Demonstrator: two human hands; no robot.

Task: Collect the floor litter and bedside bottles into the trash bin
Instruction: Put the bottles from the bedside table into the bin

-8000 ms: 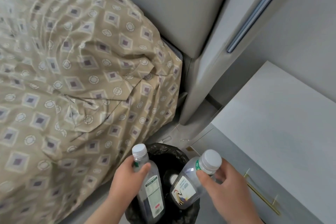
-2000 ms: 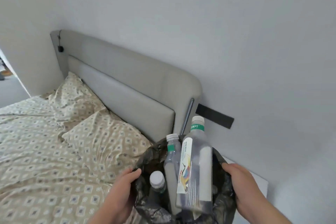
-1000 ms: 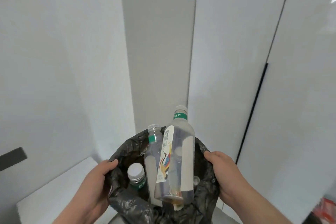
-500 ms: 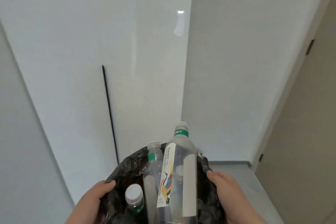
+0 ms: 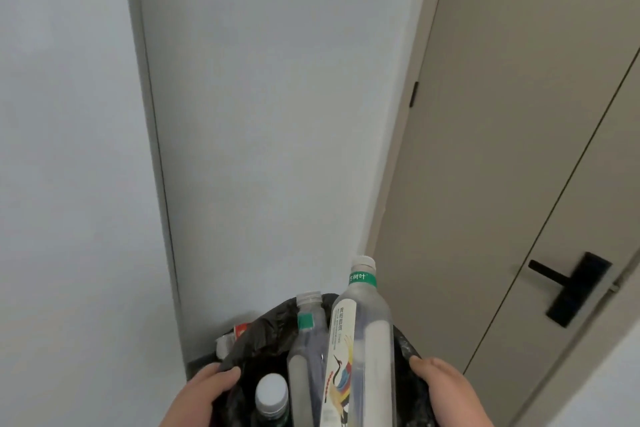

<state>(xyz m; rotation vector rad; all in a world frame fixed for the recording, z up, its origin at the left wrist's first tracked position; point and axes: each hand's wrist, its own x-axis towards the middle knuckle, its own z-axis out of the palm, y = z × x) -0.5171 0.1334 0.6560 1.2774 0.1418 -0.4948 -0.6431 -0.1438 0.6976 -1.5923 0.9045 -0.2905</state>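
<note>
I'm carrying the trash bin, left hand and right hand each gripping its rim; the tall bottle is sticking way out, likely toppling if I'm tilting.

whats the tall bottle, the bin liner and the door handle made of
The tall bottle: clear plastic, likely PET; see-through wall, printed label. The bin liner: thin black plastic film, crinkled and glossy. The door handle: looks like matte black metal, though coated plastic can't be ruled out.
</note>
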